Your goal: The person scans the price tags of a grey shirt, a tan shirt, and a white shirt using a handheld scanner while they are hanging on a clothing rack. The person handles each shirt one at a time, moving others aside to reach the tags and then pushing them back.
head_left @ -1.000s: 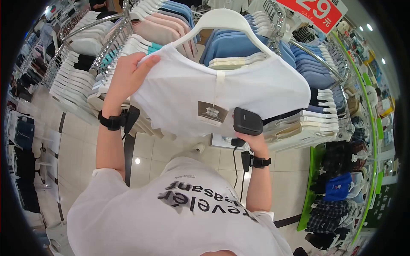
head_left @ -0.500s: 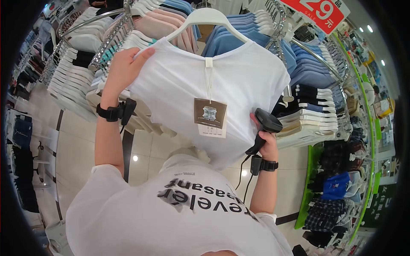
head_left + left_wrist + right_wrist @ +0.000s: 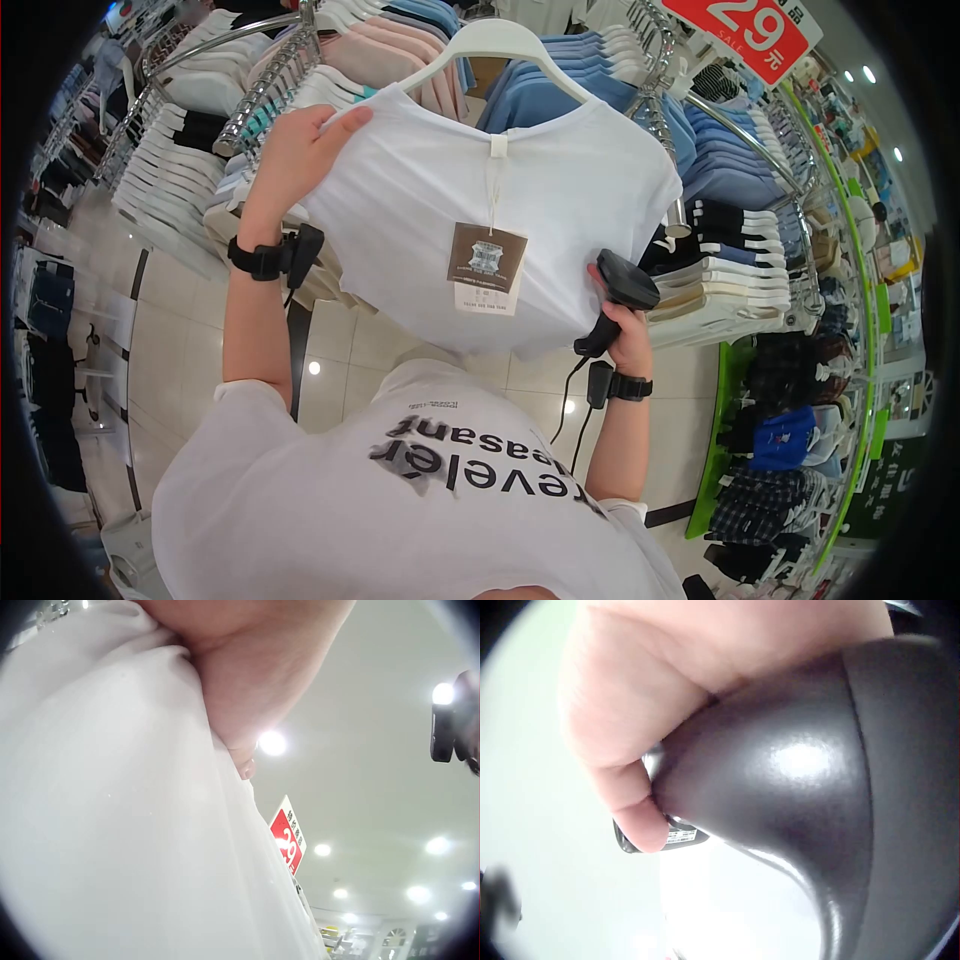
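A white T-shirt (image 3: pixel 570 190) hangs on a white hanger (image 3: pixel 492 38) in front of the person. The left hand (image 3: pixel 293 165) grips its shoulder on the left side, thumb along the fabric; in the left wrist view the cloth bunches beside the thumb (image 3: pixel 244 761). From the neckline a brown and white price tag (image 3: pixel 487 255) dangles on a string over the shirt. The right hand (image 3: pixel 628 348) holds a black handheld barcode scanner (image 3: pixel 630 282) by its handle, at the shirt's lower right side. In the right wrist view the scanner's rounded dark body (image 3: pixel 772 757) covers much of the picture.
Racks of hanging clothes stand ahead, with blue shirts (image 3: pixel 555 90), pink shirts (image 3: pixel 375 60) and dark garments (image 3: pixel 735 225). A red sale sign (image 3: pixel 755 35) rises at upper right. The scanner's cable (image 3: pixel 567 395) hangs below the right hand, above the tiled floor (image 3: pixel 335 355).
The right hand and scanner have moved right and down, away from the tag. The shirt's right shoulder has swung left, and the tag now hangs more upright. The left hand keeps its grip.
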Available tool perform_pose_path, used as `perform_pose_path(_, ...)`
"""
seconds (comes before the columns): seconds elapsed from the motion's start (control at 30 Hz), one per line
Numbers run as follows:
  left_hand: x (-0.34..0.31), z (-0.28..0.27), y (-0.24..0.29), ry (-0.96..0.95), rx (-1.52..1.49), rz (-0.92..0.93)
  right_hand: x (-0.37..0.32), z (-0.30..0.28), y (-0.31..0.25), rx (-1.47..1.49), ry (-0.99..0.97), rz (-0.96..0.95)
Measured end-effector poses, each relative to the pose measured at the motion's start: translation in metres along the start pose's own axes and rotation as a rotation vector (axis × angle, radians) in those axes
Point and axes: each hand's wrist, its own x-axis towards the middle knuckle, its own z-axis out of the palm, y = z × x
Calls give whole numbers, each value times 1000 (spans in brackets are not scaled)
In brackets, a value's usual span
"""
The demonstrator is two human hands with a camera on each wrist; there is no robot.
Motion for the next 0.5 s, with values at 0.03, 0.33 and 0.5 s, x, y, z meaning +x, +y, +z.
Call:
perform_pose_path(0.03,-1,-1,1,0,1,0,0,0,1,-19,24,14)
perform_pose_path(0.33,-6,-2,19,-37,-41,-35,-2,7,3,-227,175,-41)
perform_pose_path(0.5,-6,3,27,-28,-95,-36,-10,-1,6,-298,242,-56)
